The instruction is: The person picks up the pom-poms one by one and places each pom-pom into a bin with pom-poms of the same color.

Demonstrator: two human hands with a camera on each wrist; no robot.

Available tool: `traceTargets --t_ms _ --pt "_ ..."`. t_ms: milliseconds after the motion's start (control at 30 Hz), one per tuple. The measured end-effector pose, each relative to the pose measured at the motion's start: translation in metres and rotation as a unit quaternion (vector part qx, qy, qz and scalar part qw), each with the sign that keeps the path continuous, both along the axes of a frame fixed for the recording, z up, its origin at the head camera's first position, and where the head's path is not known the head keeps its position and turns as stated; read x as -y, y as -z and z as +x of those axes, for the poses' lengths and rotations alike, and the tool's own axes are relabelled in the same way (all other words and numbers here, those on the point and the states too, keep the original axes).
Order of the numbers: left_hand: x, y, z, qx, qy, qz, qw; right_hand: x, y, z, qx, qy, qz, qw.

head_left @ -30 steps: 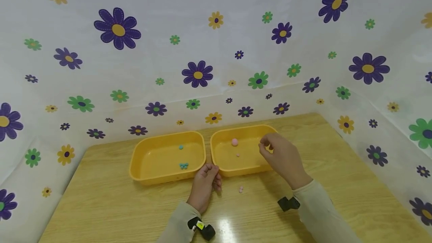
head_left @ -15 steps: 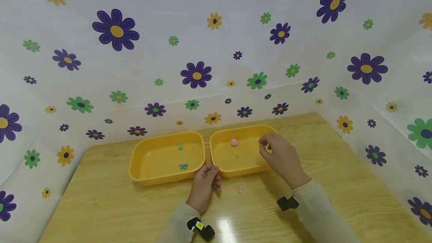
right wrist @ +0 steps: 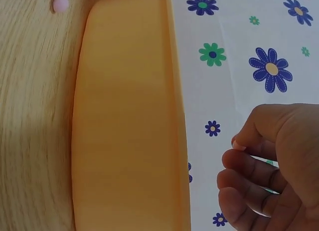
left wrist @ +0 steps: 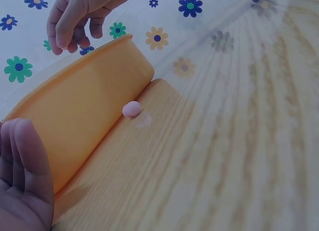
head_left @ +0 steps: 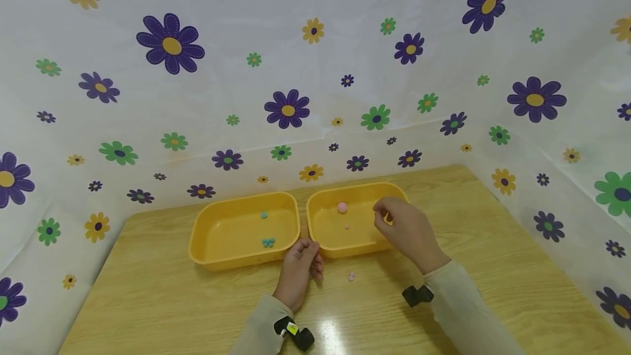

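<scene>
My right hand (head_left: 409, 232) is raised over the right yellow tray (head_left: 325, 250), thumb and index tip together. A small pale pink bit (right wrist: 239, 146) shows between those tips; its shape is mostly hidden. The other fingers curl loosely below. At the near corners of the two trays, my left hand (head_left: 298, 270) rests with its fingertips against the right tray's outer wall. Inside that tray lie a larger pink ball (head_left: 342, 207) and a tiny pink ball (head_left: 347, 227). A small cluster of pink balls (head_left: 351, 276) sits on the table in front, also seen in the left wrist view as pink balls (left wrist: 131, 109).
The left yellow tray (head_left: 212, 262) stands beside the right one, holding a turquoise piece (head_left: 264, 215) and a cluster of turquoise balls (head_left: 268, 242). Both trays stand on a wood-grain table (head_left: 148, 300). A flower-print sheet (head_left: 236, 86) rises behind and at the sides.
My right hand has shifted slightly left and down over the right tray, its thumb and index tip staying together. The left hand, the trays and the balls stay put.
</scene>
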State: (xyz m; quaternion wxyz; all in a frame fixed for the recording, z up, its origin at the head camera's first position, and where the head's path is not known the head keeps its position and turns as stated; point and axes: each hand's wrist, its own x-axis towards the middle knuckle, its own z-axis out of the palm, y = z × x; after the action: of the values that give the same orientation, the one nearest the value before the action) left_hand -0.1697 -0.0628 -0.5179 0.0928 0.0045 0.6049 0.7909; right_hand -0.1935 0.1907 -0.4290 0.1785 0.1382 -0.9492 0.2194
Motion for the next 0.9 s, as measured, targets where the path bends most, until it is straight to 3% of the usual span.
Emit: traceTargets --t_ms 233,533,700,900 --pt "-0.002 0.0 -0.002 -0.001 0.004 0.003 1.0 -0.001 -0.016 -0.02 0.019 -0.026 0.031 0.999" --pt "0.002 0.002 -0.003 -0.007 0.002 -0.004 1.0 0.008 -0.051 -0.074 0.107 -0.096 0.114 0.983" --pt "0.003 0.003 -0.003 -0.001 -0.001 -0.004 1.0 0.011 -0.055 -0.1 0.172 -0.13 0.168 0.962" --pt "0.001 0.002 -0.002 -0.002 0.005 0.003 1.0 0.013 -0.035 -0.124 0.237 -0.154 0.25 0.926"
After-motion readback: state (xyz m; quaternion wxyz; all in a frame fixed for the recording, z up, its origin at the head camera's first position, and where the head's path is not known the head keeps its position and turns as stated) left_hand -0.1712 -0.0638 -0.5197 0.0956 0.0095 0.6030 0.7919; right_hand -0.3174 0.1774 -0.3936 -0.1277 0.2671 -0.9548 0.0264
